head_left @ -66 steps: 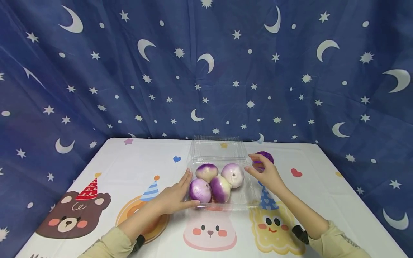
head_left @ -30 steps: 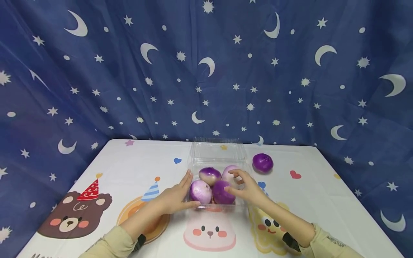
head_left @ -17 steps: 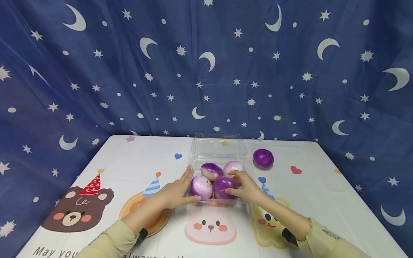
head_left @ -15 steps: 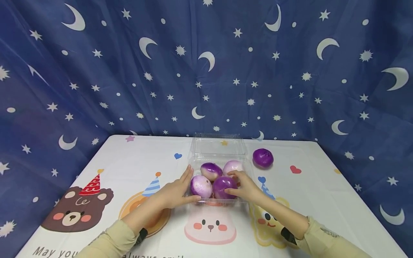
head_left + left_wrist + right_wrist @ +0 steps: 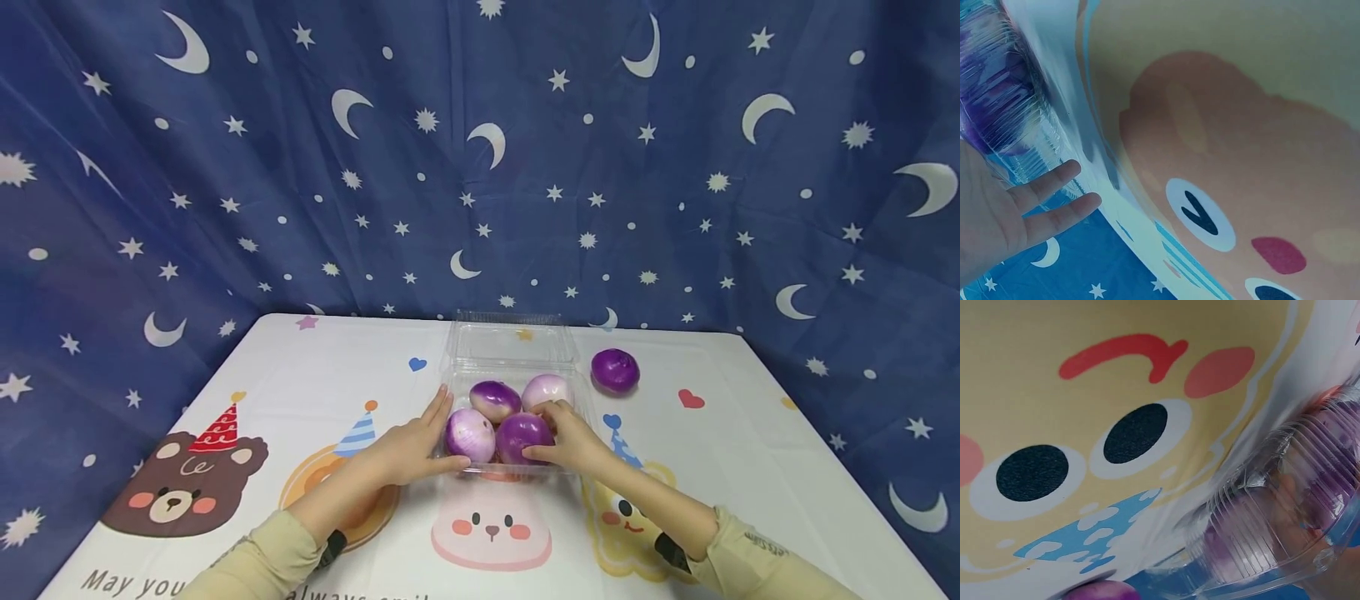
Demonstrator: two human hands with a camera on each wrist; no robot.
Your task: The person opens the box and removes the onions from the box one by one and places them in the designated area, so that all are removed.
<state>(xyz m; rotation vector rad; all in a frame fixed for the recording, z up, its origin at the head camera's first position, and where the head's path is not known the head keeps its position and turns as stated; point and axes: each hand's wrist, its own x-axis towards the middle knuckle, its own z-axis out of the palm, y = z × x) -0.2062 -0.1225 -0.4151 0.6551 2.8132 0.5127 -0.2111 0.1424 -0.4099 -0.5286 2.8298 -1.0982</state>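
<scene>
An open clear plastic clamshell box (image 5: pixel 480 472) holds several round purple-and-white vegetables that look like onions. My right hand (image 5: pixel 573 442) reaches in over the box's right side and grips the front purple onion (image 5: pixel 522 438), thumb near me and fingers on its far side. A pale onion (image 5: pixel 545 389) lies just behind those fingers. To the left are a pale lilac onion (image 5: pixel 470 434) and a half-purple one (image 5: pixel 495 400). My left hand (image 5: pixel 412 446) rests against the box's left side, fingers extended. Through the ribbed wall in the right wrist view, the right fingers (image 5: pixel 1288 515) are partly visible.
The clear lid (image 5: pixel 512 342) lies back behind the box, toward the blue star curtain (image 5: pixel 375 167). A single purple onion (image 5: pixel 615 372) sits outside on the right. A white tablecloth (image 5: pixel 697 450) with cartoon prints covers the table.
My right hand has moved from beside the outside onion into the box, and its fingers have closed round the front onion. That onion has turned purple side up. The left hand stays put.
</scene>
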